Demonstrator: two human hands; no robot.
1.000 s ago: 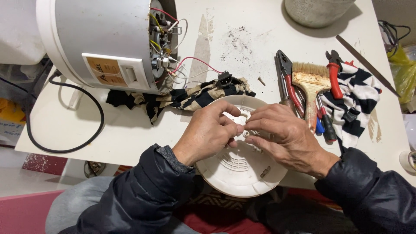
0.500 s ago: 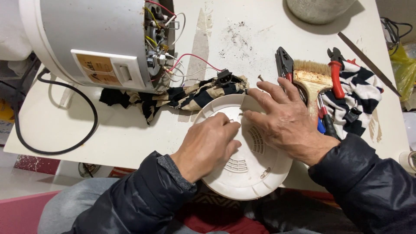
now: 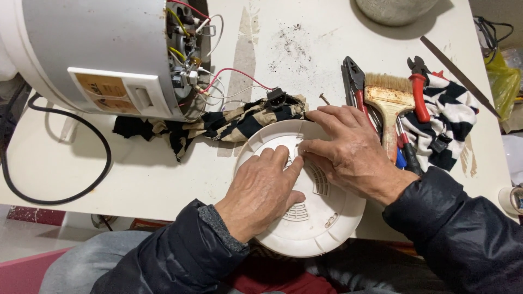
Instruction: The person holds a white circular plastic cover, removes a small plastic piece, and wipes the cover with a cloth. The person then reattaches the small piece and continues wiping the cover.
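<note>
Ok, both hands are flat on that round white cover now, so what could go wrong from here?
The white cover overhangs the table edge toward the lap; pressure from the left hand and right hand could tip it off. The loose screw beside the right hand might get knocked away. The red and white wires trail from the open appliance to a connector near the cover and could snag.

We are seeing both hands, left and right, lying on the cover at the table's near edge; cooker sitting far left, cloth between, brush and pliers lying right.
</note>
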